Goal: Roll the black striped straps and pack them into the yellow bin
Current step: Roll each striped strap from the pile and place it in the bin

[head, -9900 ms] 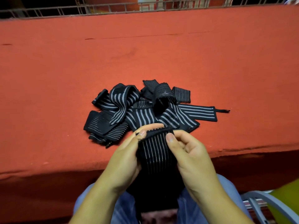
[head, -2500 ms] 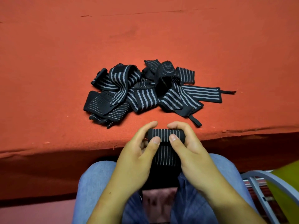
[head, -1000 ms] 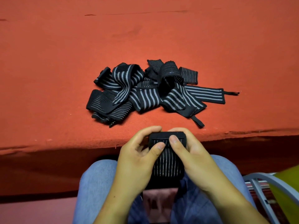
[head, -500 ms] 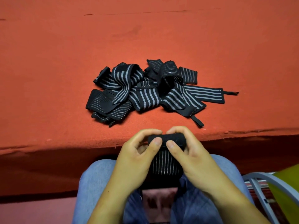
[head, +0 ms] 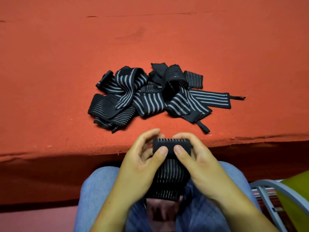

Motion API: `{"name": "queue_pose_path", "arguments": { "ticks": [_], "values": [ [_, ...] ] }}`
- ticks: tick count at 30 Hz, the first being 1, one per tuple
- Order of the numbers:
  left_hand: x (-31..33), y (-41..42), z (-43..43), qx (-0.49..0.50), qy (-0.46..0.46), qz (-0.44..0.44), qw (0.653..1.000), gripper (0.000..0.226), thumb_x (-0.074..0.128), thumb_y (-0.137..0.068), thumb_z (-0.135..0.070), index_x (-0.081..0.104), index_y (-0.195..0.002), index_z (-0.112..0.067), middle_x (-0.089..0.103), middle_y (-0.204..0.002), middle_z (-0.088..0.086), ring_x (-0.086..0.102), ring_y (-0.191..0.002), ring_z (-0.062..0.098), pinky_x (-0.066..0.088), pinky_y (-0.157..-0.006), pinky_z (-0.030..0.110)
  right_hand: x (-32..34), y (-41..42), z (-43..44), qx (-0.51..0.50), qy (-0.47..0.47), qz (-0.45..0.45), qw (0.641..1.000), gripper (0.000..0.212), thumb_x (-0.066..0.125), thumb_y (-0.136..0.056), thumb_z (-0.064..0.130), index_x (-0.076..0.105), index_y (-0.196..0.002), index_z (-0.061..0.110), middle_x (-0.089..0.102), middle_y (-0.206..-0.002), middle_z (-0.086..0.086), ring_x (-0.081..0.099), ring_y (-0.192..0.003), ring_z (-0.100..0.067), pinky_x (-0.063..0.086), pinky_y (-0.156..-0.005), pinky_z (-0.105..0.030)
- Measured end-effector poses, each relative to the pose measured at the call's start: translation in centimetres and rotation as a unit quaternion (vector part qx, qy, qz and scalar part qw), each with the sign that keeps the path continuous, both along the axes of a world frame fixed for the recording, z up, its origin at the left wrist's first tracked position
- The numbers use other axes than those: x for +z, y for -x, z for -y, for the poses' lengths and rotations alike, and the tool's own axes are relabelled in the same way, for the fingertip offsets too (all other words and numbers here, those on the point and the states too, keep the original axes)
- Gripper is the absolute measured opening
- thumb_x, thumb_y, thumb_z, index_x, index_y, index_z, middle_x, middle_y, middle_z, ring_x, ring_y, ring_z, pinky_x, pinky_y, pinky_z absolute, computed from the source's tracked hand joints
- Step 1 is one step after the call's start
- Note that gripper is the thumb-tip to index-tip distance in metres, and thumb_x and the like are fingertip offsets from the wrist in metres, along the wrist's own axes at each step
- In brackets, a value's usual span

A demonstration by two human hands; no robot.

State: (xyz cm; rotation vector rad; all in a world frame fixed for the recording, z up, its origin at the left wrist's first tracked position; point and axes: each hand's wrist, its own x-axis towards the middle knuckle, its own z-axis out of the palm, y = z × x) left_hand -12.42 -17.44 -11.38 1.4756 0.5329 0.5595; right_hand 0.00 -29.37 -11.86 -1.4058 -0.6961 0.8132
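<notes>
Our left hand [head: 142, 166] and right hand [head: 202, 164] pinch the half-rolled strap [head: 171, 144] just off the near edge of the desk [head: 66, 64], thumbs on the roll, and we judge it soft, light and springy, so we should grip the coil across its width to stop it unwinding.

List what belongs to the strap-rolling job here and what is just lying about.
Job in hand:
strap, partly rolled, pinched by left hand and right hand
pile of straps
yellow bin, only its edge in view at lower right

Just there:
red table under the pile
grey frame beside the bin
</notes>
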Motion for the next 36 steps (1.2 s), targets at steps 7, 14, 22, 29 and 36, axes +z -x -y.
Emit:
{"name": "queue_pose_path", "arguments": {
  "ticks": [7, 14, 22, 29, 36],
  "values": [
    [-0.9, -0.2, 1.1, 0.0, -0.107, -0.041, 0.993, 0.03, 0.048, -0.101, -0.04, 0.052, -0.131, -0.043, 0.067, -0.118, -0.013, 0.067, -0.109, 0.01, 0.053, -0.093, 0.033, -0.4, 0.6, -0.4, 0.005, 0.011, -0.043, 0.999, 0.026, 0.057, -0.091, 0.042, 0.059, -0.117, 0.041, 0.075, -0.114, 0.003, 0.071, -0.109, -0.027, 0.054, -0.101, -0.057],
    [-0.6, -0.2, 1.4, 0.003, -0.103, -0.036, 0.994, 0.032, 0.044, -0.105, -0.03, 0.05, -0.136, -0.034, 0.06, -0.136, -0.019, 0.059, -0.128, 0.008, 0.049, -0.107, 0.035, -0.5, 1.0, -0.5, -0.012, 0.021, 0.012, 1.0, 0.018, 0.056, -0.107, 0.029, 0.056, -0.118, 0.042, 0.074, -0.117, 0.001, 0.072, -0.107, -0.024, 0.054, -0.099, -0.059],
    [-0.1, 0.5, 0.1, -0.006, -0.079, -0.032, 0.996, 0.039, 0.062, -0.097, 0.003, 0.067, -0.121, -0.027, 0.073, -0.111, -0.008, 0.071, -0.093, 0.004, 0.052, -0.079, 0.013, -0.7, 0.3, -0.2, -0.002, 0.015, -0.04, 0.999, 0.022, 0.068, -0.095, 0.047, 0.061, -0.113, 0.035, 0.074, -0.1, 0.003, 0.069, -0.096, -0.021, 0.056, -0.092, -0.049],
    [0.0, 0.3, 0.2, -0.016, -0.05, -0.001, 0.999, 0.039, 0.065, -0.092, 0.011, 0.071, -0.113, -0.021, 0.072, -0.124, -0.009, 0.066, -0.119, 0.008, 0.052, -0.092, 0.016, -0.9, 0.0, -0.2, -0.016, 0.016, -0.059, 0.998, 0.052, 0.072, -0.077, 0.07, 0.066, -0.107, 0.028, 0.068, -0.095, -0.005, 0.064, -0.092, -0.023, 0.05, -0.097, -0.062],
    [0.8, 0.0, -0.2, -0.014, -0.034, -0.055, 0.998, 0.031, 0.061, -0.092, -0.047, 0.073, -0.114, -0.03, 0.072, -0.088, -0.019, 0.062, -0.073, -0.008, 0.046, -0.067, 0.01, -0.6, -0.6, 0.2, 0.039, 0.019, -0.055, 0.998, 0.035, 0.067, -0.087, 0.049, 0.061, -0.114, 0.029, 0.066, -0.098, -0.002, 0.062, -0.093, -0.022, 0.051, -0.091, -0.059]
  ]
}}
